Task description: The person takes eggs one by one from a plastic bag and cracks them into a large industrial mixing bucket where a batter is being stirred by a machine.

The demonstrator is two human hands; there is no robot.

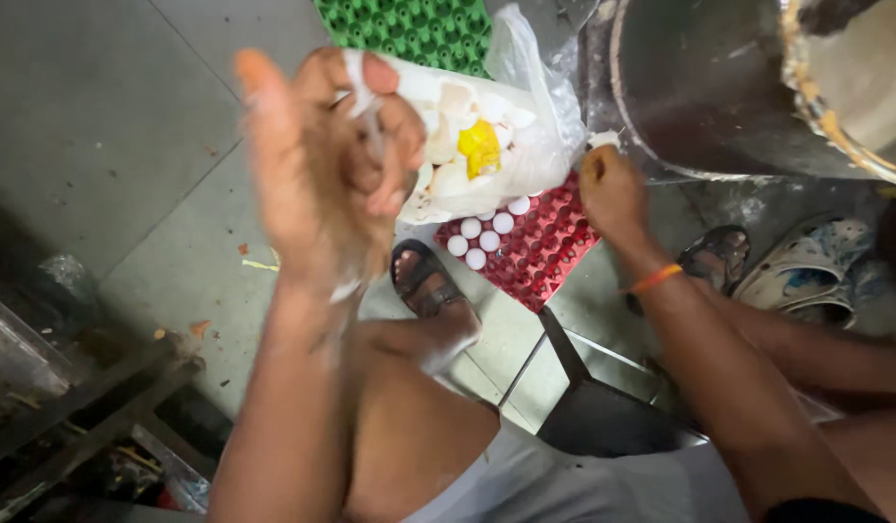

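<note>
Eggshell [363, 92] sits pinched in your left hand [322, 165], upper left — drips may miss the bag [525, 145]. Right hand [610, 194], fingers curled at the pot [699, 97] rim, perhaps empty — could slip.

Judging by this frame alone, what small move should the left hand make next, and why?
Probably drop the broken eggshell from the left hand into the plastic bag: the hand is raised beside the bag, which already holds shells and yolk.
</note>
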